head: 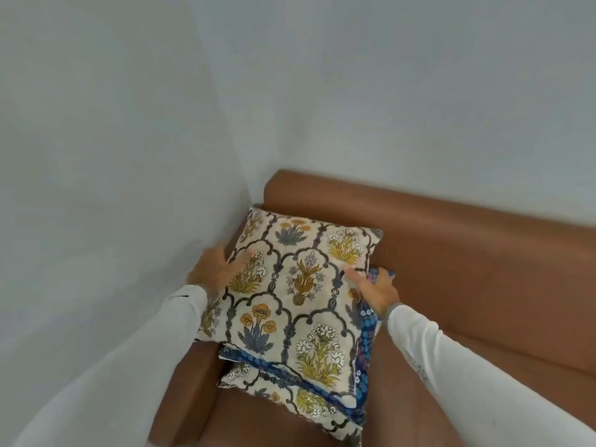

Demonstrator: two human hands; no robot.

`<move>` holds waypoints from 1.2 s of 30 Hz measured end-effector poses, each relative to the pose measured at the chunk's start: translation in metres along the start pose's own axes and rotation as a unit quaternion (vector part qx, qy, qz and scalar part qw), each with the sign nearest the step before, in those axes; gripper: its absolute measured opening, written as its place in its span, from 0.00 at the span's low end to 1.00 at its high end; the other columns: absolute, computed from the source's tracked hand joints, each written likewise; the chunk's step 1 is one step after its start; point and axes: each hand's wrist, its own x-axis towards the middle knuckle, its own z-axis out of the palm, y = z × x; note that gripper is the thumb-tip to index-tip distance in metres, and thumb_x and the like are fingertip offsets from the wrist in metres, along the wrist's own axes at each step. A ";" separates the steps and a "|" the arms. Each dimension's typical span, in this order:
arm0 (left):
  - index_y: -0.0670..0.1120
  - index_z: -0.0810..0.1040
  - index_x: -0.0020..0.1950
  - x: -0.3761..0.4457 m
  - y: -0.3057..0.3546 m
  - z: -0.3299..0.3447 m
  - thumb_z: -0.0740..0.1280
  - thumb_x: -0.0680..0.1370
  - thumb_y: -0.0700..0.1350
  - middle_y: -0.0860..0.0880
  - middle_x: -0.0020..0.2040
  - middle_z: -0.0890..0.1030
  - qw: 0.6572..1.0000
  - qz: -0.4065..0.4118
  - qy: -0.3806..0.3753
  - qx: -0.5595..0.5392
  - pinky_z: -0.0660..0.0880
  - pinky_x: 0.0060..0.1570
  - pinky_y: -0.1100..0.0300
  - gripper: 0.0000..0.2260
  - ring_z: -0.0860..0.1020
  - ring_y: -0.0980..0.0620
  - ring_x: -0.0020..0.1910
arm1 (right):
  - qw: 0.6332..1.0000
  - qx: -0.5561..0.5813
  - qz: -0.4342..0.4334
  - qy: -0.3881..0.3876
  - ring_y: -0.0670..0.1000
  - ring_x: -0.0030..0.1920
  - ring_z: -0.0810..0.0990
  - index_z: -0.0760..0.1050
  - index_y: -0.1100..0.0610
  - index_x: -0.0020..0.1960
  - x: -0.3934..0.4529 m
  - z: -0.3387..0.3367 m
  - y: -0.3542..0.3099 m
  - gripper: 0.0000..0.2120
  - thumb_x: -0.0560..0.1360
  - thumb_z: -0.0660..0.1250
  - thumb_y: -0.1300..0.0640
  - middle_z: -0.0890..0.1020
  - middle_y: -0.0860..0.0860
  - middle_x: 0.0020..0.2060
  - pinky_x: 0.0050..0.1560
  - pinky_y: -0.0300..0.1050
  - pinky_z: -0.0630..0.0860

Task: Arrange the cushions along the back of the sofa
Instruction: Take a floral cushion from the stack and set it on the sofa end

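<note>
A cream cushion with yellow and blue flower prints (296, 285) lies on top of a stack in the left corner of a brown leather sofa (467, 253). Under it a blue patterned cushion (364, 359) peeks out, and below that another cream floral cushion (290, 395). My left hand (216, 269) grips the top cushion's left edge, thumb on its face. My right hand (374, 288) holds its right edge, fingers wrapped behind. Both arms wear white sleeves.
The sofa's backrest (419, 214) runs along a pale wall (354, 91) to the right. The left armrest (190, 375) stands against the side wall (96, 188). Bare brown seat (412, 398) lies to the right of the stack.
</note>
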 end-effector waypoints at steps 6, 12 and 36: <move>0.45 0.69 0.84 0.032 -0.053 0.038 0.61 0.74 0.81 0.41 0.77 0.78 0.984 -0.062 -0.072 -0.151 0.73 0.73 0.47 0.50 0.81 0.40 0.68 | 0.995 0.094 -0.013 -0.008 0.55 0.63 0.85 0.77 0.45 0.71 0.039 0.024 0.040 0.43 0.62 0.80 0.26 0.87 0.47 0.63 0.72 0.57 0.78; 0.52 0.74 0.78 0.015 -0.022 0.048 0.64 0.72 0.83 0.51 0.71 0.84 0.982 0.009 -0.012 -0.188 0.75 0.75 0.45 0.46 0.83 0.46 0.66 | 0.986 0.163 -0.025 0.012 0.52 0.57 0.86 0.75 0.52 0.75 0.018 -0.006 0.033 0.29 0.78 0.75 0.41 0.86 0.48 0.58 0.61 0.51 0.82; 0.59 0.51 0.89 -0.221 0.430 0.549 0.84 0.57 0.72 0.57 0.82 0.74 0.899 0.317 -0.279 -0.113 0.65 0.82 0.38 0.68 0.73 0.48 0.81 | 0.899 0.231 -0.002 0.373 0.52 0.55 0.90 0.80 0.49 0.64 -0.133 -0.557 0.419 0.36 0.58 0.89 0.50 0.90 0.48 0.55 0.62 0.60 0.85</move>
